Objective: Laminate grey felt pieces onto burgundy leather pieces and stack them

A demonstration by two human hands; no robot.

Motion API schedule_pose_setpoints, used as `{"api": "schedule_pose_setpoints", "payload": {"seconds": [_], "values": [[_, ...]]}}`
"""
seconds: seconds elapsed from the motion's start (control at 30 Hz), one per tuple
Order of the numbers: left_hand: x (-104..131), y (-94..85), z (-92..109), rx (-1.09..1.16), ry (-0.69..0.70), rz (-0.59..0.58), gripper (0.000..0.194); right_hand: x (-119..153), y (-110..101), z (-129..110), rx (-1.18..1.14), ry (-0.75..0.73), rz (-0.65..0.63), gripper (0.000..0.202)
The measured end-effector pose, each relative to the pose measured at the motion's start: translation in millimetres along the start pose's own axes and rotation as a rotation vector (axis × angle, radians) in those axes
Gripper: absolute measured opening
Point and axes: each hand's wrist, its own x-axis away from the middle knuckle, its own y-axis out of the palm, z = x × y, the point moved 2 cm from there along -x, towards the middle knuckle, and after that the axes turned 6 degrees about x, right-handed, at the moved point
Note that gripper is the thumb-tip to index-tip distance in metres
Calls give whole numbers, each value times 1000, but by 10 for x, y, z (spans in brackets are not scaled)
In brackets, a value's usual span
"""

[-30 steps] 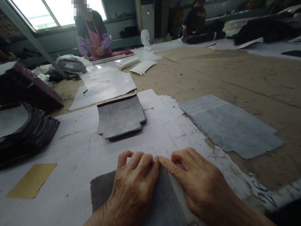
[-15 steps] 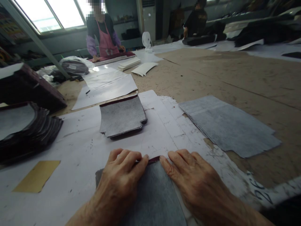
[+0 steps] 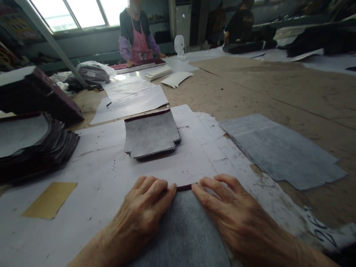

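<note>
Head view: the workpiece is a grey, felt-like sheet (image 3: pixel 186 226) with a narrow dark red folded edge (image 3: pixel 184 188) at its far end. It lies at the near side of the desk (image 3: pixel 250 85), on white paper (image 3: pixel 102 178), between the two hands.

Left hand (image 3: pixel 144 209): thumb tip touches the left end of the exposed red edge; fingers are bent beside the thumb. Right hand (image 3: pixel 237 217): thumb tip touches the right end of the same edge; fingers are bent, tips near the thumb. For each hand, it cannot be told whether the grip is clamped on the edge or only presses it.

Surrounding items: a small stack of grey notched pieces (image 3: pixel 152 135) lies beyond the hands. A stack of larger grey sheets (image 3: pixel 280 148) lies to the right. A tan card (image 3: pixel 51 200) lies to the left, nearer than a thick stack of dark-edged pieces (image 3: pixel 25 137). At the far side, a person in a pink apron (image 3: pixel 139 40) stands near a white fan (image 3: pixel 180 46)
</note>
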Motion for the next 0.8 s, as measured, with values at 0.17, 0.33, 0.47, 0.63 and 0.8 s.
{"api": "schedule_pose_setpoints", "payload": {"seconds": [0.17, 0.33, 0.47, 0.63, 0.8], "values": [[-21, 2, 9, -47, 26, -11, 27, 15, 31, 80, -111, 27, -11, 33], [-29, 8, 13, -97, 22, 11, 27, 73, 20, 294, -243, 278, -33, 29], [-38, 15, 15, -137, 42, 45, 29, 87, -43, 438, -201, 460, -31, 20], [-25, 14, 23, -178, 34, 48, 30, -131, -114, 160, 26, 258, 130, 27], [-36, -5, 49, -153, 11, 29, 29, -305, 46, -216, 83, 77, 39, 36]]}}
